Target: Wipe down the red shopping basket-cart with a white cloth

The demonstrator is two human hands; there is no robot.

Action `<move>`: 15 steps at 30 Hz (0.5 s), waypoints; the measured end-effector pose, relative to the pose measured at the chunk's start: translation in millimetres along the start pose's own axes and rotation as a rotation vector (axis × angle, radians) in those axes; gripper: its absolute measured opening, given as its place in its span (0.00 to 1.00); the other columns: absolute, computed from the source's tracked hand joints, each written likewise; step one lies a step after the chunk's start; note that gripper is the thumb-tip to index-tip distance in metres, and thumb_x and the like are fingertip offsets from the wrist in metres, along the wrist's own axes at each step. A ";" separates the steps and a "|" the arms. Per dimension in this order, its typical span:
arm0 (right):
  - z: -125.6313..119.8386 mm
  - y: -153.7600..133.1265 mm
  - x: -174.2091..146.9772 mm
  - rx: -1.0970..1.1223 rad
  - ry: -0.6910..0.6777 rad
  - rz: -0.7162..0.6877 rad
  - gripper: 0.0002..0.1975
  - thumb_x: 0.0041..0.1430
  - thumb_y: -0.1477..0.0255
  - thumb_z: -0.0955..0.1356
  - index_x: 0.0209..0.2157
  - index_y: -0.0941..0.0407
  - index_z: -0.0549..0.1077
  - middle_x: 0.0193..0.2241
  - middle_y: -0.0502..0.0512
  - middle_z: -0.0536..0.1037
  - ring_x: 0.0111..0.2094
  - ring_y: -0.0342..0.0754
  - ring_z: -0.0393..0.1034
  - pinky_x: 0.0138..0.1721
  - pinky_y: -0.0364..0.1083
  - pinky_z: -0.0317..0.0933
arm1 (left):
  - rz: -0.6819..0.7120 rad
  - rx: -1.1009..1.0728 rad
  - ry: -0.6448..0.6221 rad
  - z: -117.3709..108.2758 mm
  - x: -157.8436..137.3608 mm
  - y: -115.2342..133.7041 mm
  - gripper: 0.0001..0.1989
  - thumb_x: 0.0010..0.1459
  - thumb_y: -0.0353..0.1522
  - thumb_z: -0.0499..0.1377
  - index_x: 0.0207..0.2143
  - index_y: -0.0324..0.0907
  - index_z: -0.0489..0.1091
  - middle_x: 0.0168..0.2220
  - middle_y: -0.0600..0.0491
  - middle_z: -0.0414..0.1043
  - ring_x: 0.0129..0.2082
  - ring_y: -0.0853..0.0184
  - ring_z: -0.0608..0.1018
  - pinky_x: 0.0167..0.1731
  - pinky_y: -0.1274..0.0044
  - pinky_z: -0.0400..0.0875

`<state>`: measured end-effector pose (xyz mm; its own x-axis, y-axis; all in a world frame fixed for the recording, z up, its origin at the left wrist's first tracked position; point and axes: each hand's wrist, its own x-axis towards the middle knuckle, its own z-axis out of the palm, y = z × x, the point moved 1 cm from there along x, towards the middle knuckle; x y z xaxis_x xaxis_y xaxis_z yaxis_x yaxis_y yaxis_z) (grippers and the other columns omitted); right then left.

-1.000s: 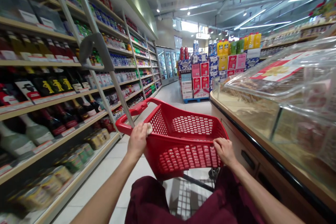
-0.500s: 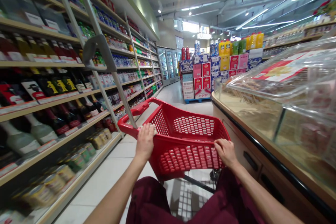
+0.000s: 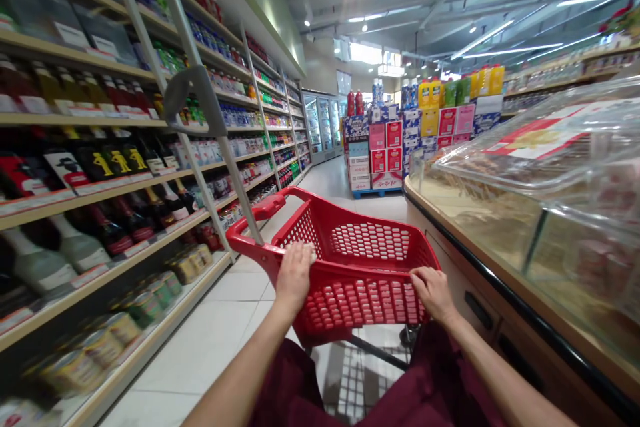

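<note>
A red plastic shopping cart (image 3: 365,269) stands side-on in front of me, with a tall metal pole and grey grip (image 3: 220,103) rising at its handle end. My left hand (image 3: 295,275) lies on the near rim, fingers closed over a small white cloth or wipe (image 3: 313,253) that is mostly hidden beneath them. Farther right, the fingers of my right hand (image 3: 433,288) curl over the same rim near the cart's front corner. The basket's perforated inside shows no goods.
Shelves of bottles and cans (image 3: 115,240) line the left side. A wooden counter with a black edge rail (image 3: 480,267) and clear covers (image 3: 510,140) stands close on the right. Ahead are stacked drink boxes (image 3: 387,153) on a blue pallet (image 3: 377,193) and glass-door fridges (image 3: 323,121).
My left hand, with the white cloth, has slid right along the cart's near rim, away from the handle. My right hand keeps its place on the rim.
</note>
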<state>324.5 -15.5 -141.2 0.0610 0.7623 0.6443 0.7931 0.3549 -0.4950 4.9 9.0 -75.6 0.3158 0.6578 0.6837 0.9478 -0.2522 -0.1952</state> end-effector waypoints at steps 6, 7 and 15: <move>-1.0 0.4 1.0 0.008 -0.015 -0.026 0.15 0.55 0.64 0.56 0.25 0.56 0.69 0.26 0.53 0.75 0.31 0.47 0.67 0.37 0.47 0.52 | 0.090 -0.019 -0.078 2.5 7.9 10.7 0.17 0.56 0.24 0.45 0.47 0.36 0.63 0.49 0.43 0.66 0.50 0.62 0.67 0.50 0.68 0.61; -0.6 0.0 1.2 0.006 -0.009 -0.022 0.15 0.55 0.64 0.56 0.25 0.56 0.69 0.26 0.53 0.75 0.31 0.47 0.67 0.37 0.47 0.52 | 0.032 0.001 -0.078 -1.3 9.7 0.9 0.17 0.56 0.24 0.45 0.47 0.35 0.63 0.48 0.41 0.66 0.50 0.61 0.67 0.50 0.68 0.61; 1.2 1.3 -2.5 -0.054 0.007 -0.012 0.15 0.56 0.66 0.56 0.24 0.56 0.69 0.25 0.53 0.74 0.30 0.47 0.67 0.38 0.49 0.53 | -0.012 -0.158 -0.132 10.4 9.8 47.7 0.21 0.53 0.22 0.45 0.51 0.34 0.59 0.50 0.42 0.65 0.51 0.62 0.66 0.51 0.68 0.59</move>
<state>324.7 -16.3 -144.1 0.0554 0.7540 0.6546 0.8254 0.3342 -0.4549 53.7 10.8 -85.5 0.3176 0.7458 0.5855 0.9361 -0.3452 -0.0681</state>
